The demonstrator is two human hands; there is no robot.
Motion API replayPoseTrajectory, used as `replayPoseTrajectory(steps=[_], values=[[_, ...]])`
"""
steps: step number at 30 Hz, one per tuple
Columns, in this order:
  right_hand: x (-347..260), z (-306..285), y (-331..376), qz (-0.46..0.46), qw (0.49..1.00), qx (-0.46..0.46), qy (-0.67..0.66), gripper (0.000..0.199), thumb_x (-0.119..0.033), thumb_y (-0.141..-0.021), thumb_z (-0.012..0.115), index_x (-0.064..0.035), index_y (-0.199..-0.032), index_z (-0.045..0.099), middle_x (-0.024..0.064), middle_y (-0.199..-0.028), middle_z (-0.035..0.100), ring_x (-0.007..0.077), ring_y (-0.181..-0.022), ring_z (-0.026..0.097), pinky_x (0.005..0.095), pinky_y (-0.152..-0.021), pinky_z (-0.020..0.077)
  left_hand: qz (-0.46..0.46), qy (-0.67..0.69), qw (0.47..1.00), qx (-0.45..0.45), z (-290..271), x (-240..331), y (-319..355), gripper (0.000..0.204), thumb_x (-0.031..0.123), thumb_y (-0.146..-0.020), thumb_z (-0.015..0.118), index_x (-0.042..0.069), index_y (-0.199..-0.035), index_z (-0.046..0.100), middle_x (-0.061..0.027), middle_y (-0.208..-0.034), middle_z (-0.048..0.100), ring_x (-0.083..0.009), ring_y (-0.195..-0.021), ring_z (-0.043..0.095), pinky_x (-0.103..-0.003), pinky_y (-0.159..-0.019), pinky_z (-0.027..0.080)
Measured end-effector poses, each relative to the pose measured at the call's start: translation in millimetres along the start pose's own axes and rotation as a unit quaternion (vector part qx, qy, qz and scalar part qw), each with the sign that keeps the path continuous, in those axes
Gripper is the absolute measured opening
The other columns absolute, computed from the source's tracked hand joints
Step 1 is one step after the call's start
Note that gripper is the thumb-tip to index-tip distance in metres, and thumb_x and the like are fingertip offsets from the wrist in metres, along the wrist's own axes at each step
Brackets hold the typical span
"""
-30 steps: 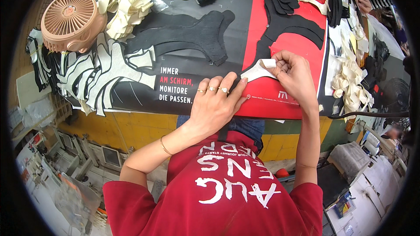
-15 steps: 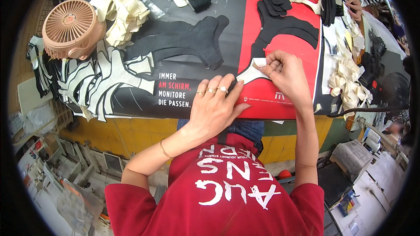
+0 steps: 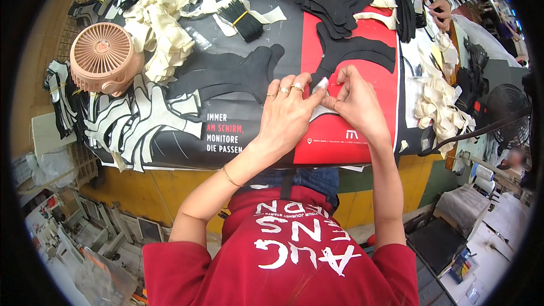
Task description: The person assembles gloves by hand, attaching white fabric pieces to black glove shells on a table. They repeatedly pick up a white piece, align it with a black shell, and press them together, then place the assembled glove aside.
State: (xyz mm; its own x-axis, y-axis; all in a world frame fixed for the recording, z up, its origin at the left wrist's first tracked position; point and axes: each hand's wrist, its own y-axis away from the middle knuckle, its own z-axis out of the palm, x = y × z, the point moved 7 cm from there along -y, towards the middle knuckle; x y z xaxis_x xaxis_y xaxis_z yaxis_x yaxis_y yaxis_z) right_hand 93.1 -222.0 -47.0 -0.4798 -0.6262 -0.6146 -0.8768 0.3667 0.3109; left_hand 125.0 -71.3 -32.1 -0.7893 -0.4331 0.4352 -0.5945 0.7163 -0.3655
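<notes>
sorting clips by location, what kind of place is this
Probably a small workshop cutting or assembling fabric or leather pieces. The worktable carries stacks of black cut pieces and cream ones, and both hands work a small pale piece.

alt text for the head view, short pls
Both hands, left hand and right hand, pinch a small white piece over a red and black sheet on a cluttered table. A pink fan sits far left, among cream cut-outs and black cut-outs.
</notes>
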Motion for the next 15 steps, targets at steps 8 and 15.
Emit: replayPoseTrajectory(steps=[8,15], values=[[-2.2,-0.6,0.5,0.016,1.0,-0.011,0.001,0.059,-0.034,-0.069,0.091,-0.0049,-0.099,0.05,0.0076,-0.058,0.061,0.0249,-0.058,0.064,0.0387,-0.06,0.0473,-0.03,-0.037,0.999,0.009,0.2,-6.8,4.7,0.044,0.012,-0.079,0.068,0.015,-0.123,0.067,-0.0111,-0.123,0.056,-0.0263,-0.109,0.053,-0.041,-0.091,0.038],[-0.8,-0.3,0.7,0.011,1.0,-0.009,-0.014,0.058,-0.031,-0.069,0.091,-0.0046,-0.099,0.05,0.0091,-0.058,0.061,0.026,-0.059,0.065,0.0394,-0.062,0.0479,-0.041,-0.025,0.999,0.007,0.0,-8.6,4.5,0.041,0.011,-0.082,0.068,0.015,-0.123,0.067,-0.0096,-0.12,0.056,-0.0268,-0.106,0.054,-0.041,-0.092,0.038]])
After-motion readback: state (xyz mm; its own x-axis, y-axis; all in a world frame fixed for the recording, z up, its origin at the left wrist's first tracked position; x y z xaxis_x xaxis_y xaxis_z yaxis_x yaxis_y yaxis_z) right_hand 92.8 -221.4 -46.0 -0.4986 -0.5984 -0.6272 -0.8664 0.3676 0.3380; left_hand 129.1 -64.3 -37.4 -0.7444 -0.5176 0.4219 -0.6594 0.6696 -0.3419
